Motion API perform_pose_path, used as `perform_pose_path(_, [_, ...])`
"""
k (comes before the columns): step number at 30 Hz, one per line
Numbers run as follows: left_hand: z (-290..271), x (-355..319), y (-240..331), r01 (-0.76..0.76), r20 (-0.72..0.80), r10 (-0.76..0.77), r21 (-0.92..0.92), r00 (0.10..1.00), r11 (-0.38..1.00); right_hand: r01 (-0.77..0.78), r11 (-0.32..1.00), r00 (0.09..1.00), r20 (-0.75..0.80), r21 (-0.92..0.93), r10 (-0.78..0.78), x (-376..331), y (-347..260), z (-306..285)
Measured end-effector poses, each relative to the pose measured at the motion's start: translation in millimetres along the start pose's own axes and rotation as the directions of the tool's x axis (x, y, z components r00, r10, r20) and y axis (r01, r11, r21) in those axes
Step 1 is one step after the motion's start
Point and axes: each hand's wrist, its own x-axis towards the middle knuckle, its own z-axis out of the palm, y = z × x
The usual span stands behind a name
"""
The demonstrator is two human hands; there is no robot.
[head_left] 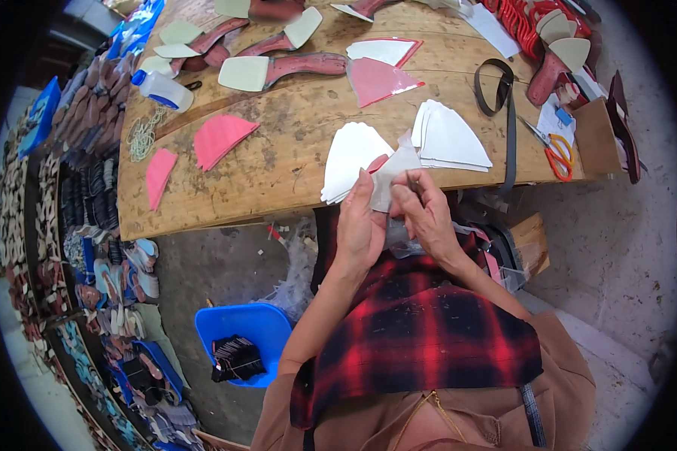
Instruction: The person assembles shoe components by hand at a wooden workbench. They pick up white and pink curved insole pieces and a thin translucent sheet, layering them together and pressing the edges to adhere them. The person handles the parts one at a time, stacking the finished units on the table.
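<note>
Just above the near edge of the table, both of my hands are closed on a thin, greyish-white piece of sheet material (390, 179). My left hand (362, 229) pinches its left side, where a small bit of pink shows by the fingertips. The curled fingers of my right hand (426, 218) grip its right side. Behind my hands lie a left stack of white fan-shaped pieces (352, 154) and a right stack of similar white pieces (450, 139). Farther back is a translucent pink piece with a red edge (380, 81).
Pink cut pieces (222, 141), a white bottle (162, 90) and shoe parts with pale tips (305, 66) lie left and far. To the right are a dark strap (511, 135) and orange-handled scissors (558, 156). A blue bin (274, 323) stands below the table.
</note>
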Motion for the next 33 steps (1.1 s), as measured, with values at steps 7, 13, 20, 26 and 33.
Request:
perform_pose_path(7, [-10.5, -3.7, -15.3, 0.172, 0.092, -0.156, -0.199, 0.983, 0.965, 0.003, 0.999, 0.996, 0.088, -0.039, 0.000, 11.2, 6.2, 0.3])
perform_pose_path(13, [-12.7, 3.9, 8.7, -0.124, -0.061, 0.117, -0.129, 0.991, 0.984, 0.279, 0.866, 0.946, -0.039, -0.415, -0.323, 1.6, 27.2, -2.4])
perform_pose_path(20, [-6.6, 3.2, 28.4, -0.262, 0.007, 0.263, 0.140, 0.965, 0.955, 0.110, 0.994, 0.993, 0.038, 0.013, -0.110, -12.7, 5.8, -4.5])
perform_pose_path(26, [9.3, -15.2, -4.3, -0.071, 0.070, 0.073, -0.028, 0.995, 0.997, 0.017, 0.998, 0.998, 0.058, -0.063, -0.013, 12.8, -6.5, 8.3])
perform_pose_path(33, [-6.6, -7.7, 1.7, -0.114, -0.075, 0.128, 0.174, 0.989, 0.978, 0.004, 1.000, 0.989, 0.150, -0.031, 0.001, 1.8, 0.1, 4.4])
